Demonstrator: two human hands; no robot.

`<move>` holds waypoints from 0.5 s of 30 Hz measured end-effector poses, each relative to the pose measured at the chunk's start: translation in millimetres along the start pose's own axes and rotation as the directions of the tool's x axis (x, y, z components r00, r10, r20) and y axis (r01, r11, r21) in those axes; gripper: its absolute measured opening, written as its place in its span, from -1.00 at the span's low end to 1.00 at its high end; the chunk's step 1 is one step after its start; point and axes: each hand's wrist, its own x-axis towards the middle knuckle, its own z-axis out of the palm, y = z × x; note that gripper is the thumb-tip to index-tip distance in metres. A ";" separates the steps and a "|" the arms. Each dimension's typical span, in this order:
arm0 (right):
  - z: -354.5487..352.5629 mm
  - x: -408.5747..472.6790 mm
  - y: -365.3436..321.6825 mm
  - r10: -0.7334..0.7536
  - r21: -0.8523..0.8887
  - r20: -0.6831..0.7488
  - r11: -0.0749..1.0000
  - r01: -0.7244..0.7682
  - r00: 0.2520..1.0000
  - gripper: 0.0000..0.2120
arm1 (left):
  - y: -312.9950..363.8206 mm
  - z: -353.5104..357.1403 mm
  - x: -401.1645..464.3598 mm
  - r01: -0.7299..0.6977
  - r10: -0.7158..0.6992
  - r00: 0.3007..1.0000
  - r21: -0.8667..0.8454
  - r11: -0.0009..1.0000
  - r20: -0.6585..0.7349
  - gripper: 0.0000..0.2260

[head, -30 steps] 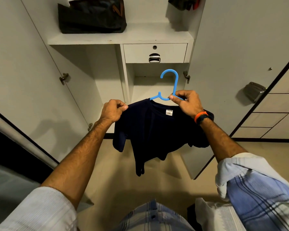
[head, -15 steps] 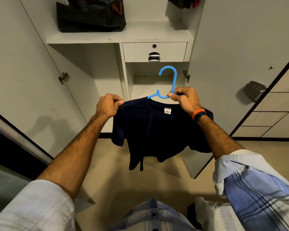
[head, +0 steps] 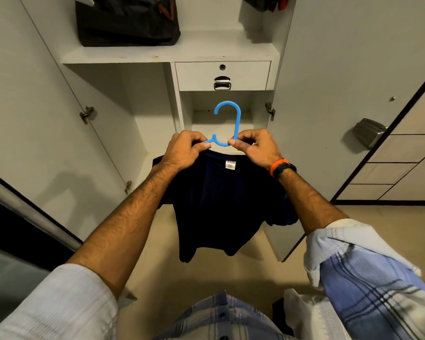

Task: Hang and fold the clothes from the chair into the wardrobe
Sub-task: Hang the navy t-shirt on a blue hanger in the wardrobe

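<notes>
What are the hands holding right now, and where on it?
Both hands, left and right, pinch the blue hanger at its base, either side of the hook stem, with the navy T-shirt on it.

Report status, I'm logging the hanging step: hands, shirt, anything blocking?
Left hand and right hand both pinch the blue hanger. Navy T-shirt hangs from it, not yet in wardrobe. Nothing blocking.

Both arms outstretched; left grip [head: 185,150], right grip [head: 255,149] pinching, fingers curled
</notes>
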 end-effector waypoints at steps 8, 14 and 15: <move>-13.2 7.2 17.7 0.033 -0.134 0.050 0.991 -0.027 0.998 -0.82 | -13.0 0.8 0.3 0.093 -0.095 0.991 -0.025 0.995 -0.095 -0.89; -19.8 10.1 26.0 0.071 -0.154 -0.007 0.985 -0.071 0.997 -0.91 | -18.3 -4.7 4.2 0.115 -0.117 0.987 -0.025 0.993 -0.113 -0.87; -19.7 10.2 26.3 0.060 -0.146 -0.014 0.987 -0.062 0.998 -0.90 | -18.6 -5.5 4.4 0.117 -0.119 0.986 -0.026 0.993 -0.115 -0.87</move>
